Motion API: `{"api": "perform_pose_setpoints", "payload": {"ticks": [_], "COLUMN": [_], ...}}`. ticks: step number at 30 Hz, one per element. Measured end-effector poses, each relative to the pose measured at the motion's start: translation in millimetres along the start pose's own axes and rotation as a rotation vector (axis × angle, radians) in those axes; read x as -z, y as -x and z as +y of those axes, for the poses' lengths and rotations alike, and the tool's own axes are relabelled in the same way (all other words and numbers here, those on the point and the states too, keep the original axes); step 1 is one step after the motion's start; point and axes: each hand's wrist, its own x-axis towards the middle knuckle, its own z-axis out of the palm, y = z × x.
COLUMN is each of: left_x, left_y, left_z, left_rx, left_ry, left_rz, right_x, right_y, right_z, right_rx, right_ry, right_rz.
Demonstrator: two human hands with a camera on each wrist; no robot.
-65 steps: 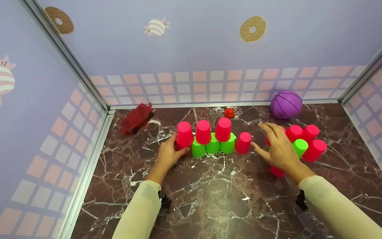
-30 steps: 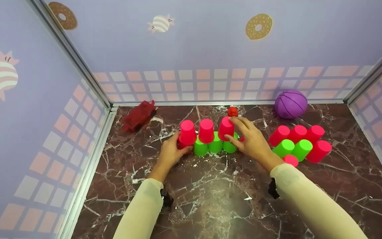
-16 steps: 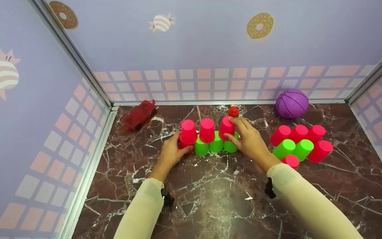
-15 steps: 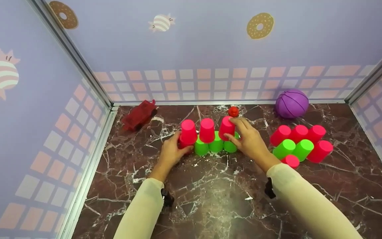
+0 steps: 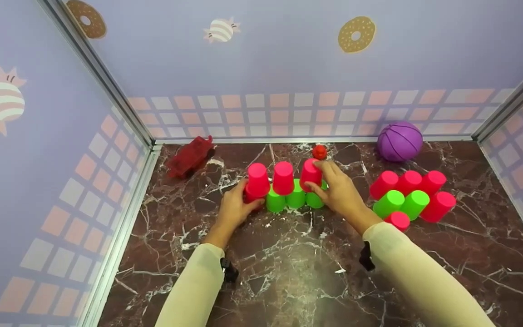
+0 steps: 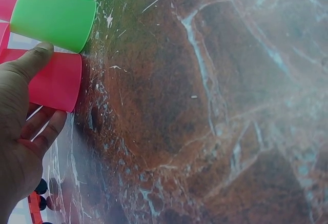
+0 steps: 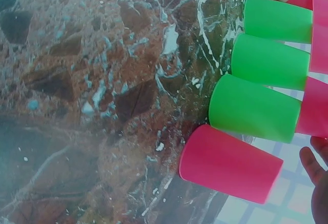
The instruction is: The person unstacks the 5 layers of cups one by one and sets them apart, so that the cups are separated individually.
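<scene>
Upside-down cups stand in two rows. Three green cups (image 5: 295,200) fill the middle of the bottom row, with a pink cup at each end. My left hand (image 5: 234,206) grips the leftmost bottom pink cup (image 6: 59,83), thumb in front and fingers behind. Above sit a left pink cup (image 5: 258,179), a middle pink cup (image 5: 283,178) and a right pink cup (image 5: 309,175). My right hand (image 5: 344,194) holds that right upper cup between thumb and fingers. It hides the rightmost bottom pink cup (image 7: 230,165) in the head view.
To the right stands a cluster of pink cups (image 5: 438,206) and green cups (image 5: 389,204). Along the back wall are a purple ball (image 5: 400,141), a small red toy (image 5: 319,152) and a dark red toy vehicle (image 5: 191,156). Walls enclose the marbled surface (image 5: 284,272).
My right hand has moved left from beside the cup cluster and taken hold of the right upper pink cup. My left hand keeps its grip. The last half second shows almost no movement.
</scene>
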Motion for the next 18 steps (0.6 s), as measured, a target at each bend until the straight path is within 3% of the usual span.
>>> {"api": "perform_pose_setpoints", "payload": {"ticks": [10, 18], "left_x": [-1.8, -1.8], "left_y": [-2.0, -1.1], "left_z": [0.0, -0.5], "left_rx": [0.013, 0.01], "left_ry": [-0.023, -0.046], "left_rz": [0.001, 0.006], "right_x": [26.1, 49.2], "right_y": [3.0, 25.3], "right_z": [0.9, 18.9], "right_rx": [-0.007, 0.031], "right_ry": [-0.022, 0.014], "right_rz": [0.013, 0.1]}}
